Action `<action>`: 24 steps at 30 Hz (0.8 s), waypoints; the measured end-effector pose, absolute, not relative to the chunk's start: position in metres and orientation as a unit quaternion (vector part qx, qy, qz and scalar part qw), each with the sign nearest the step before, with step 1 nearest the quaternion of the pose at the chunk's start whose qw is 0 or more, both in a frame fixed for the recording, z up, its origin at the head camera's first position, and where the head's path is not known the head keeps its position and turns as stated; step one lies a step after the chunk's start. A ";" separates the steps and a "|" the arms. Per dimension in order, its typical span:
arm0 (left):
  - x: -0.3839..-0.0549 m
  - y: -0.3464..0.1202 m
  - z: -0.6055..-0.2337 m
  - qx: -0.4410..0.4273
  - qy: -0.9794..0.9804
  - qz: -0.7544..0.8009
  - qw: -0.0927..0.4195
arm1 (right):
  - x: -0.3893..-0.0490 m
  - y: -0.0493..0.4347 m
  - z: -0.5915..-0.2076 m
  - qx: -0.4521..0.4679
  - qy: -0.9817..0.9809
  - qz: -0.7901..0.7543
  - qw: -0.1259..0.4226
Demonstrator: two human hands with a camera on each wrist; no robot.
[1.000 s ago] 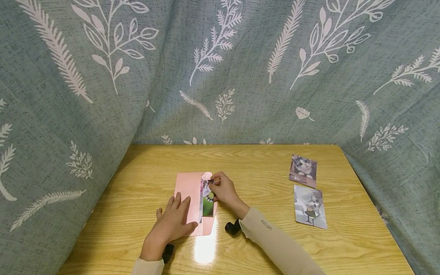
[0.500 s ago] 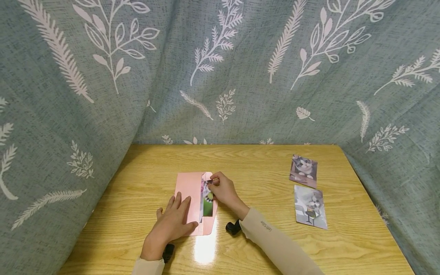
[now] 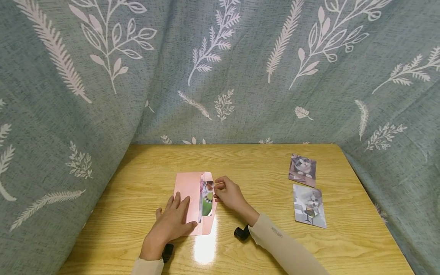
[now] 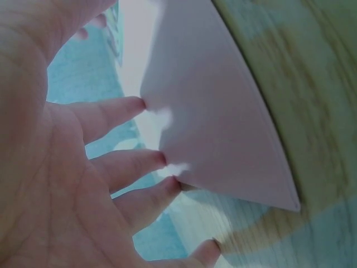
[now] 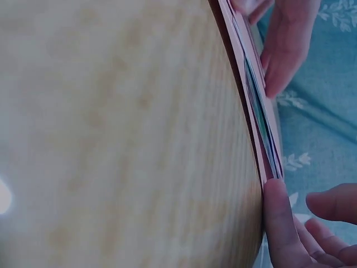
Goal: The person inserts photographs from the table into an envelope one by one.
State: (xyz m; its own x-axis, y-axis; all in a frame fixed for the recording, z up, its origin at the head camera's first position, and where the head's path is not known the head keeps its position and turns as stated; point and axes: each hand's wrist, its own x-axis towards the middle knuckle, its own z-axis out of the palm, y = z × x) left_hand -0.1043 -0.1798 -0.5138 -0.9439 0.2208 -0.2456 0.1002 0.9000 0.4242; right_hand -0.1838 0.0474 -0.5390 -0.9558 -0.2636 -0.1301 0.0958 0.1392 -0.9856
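Note:
A pink envelope [image 3: 187, 183] lies on the table with its flap side to the right. Photos stick partly out of its mouth; the top photo [image 3: 207, 202] shows a striped tail against green. My left hand [image 3: 172, 221] presses the envelope's body with spread fingers; in the left wrist view its fingertips rest on the pink paper [image 4: 223, 128]. At the right edge of the flap is my right hand [image 3: 231, 194], fingers loosely bent. In the right wrist view, its thumb [image 5: 337, 202] stands away from the paper while one finger touches the envelope's edge beside the photos.
Two more photos lie at the right of the table: a kitten photo [image 3: 302, 170] at the back and a greyish animal photo [image 3: 310, 206] in front of it. The wooden table [image 3: 254, 168] ends at a patterned blue-green curtain [image 3: 247, 114].
My right hand has let go of the top photo's upper right corner and shifted slightly right, uncovering more of the picture. My left hand has stayed in place on the envelope.

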 end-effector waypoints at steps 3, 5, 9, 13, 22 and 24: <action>-0.104 -0.180 -0.514 0.082 0.964 0.209 0.145 | -0.177 0.050 -0.538 -0.062 0.737 -0.655 0.154; -0.104 -0.180 -0.514 0.081 0.963 0.210 0.147 | -0.174 0.052 -0.537 -0.063 0.732 -0.658 0.165; -0.104 -0.179 -0.514 0.081 0.963 0.210 0.148 | -0.169 0.053 -0.537 -0.071 0.721 -0.667 0.175; -0.105 -0.180 -0.514 0.081 0.963 0.209 0.148 | -0.168 0.052 -0.538 -0.073 0.713 -0.676 0.172; -0.105 -0.180 -0.513 0.082 0.964 0.207 0.147 | -0.169 0.049 -0.541 -0.081 0.710 -0.679 0.168; -0.104 -0.181 -0.513 0.083 0.964 0.208 0.146 | -0.169 0.047 -0.542 -0.082 0.709 -0.680 0.169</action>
State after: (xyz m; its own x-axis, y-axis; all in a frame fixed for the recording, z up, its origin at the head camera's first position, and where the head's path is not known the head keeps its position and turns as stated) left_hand -0.1041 -0.1805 -0.5129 -0.9438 0.2208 -0.2461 0.1000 0.9000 0.4243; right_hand -0.1693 0.0472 -0.5417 -0.9296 -0.3458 -0.1275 0.1126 0.0630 -0.9916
